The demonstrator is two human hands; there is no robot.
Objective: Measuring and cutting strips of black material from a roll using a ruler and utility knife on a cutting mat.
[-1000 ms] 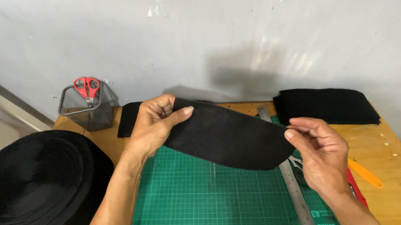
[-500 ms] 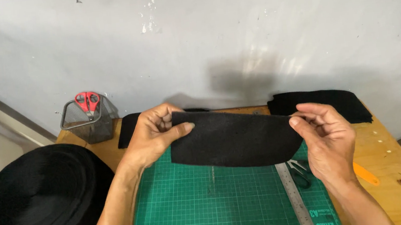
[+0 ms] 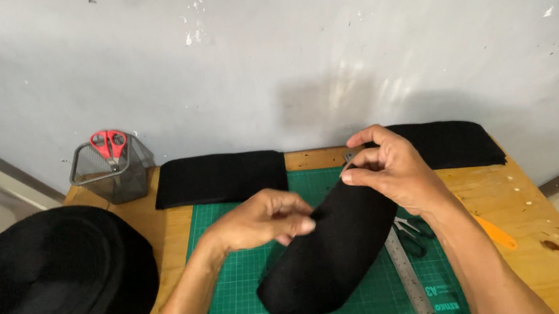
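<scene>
Fabric piece, black and folded over, is hanging above the green cutting mat; we are pinching its top edge with our right hand while our left hand is curling loosely against its side. Slackening that pinch risks dropping it onto the steel ruler. Behind, we are seeing black fabric stacks and red-handled scissors in a mesh cup.
</scene>
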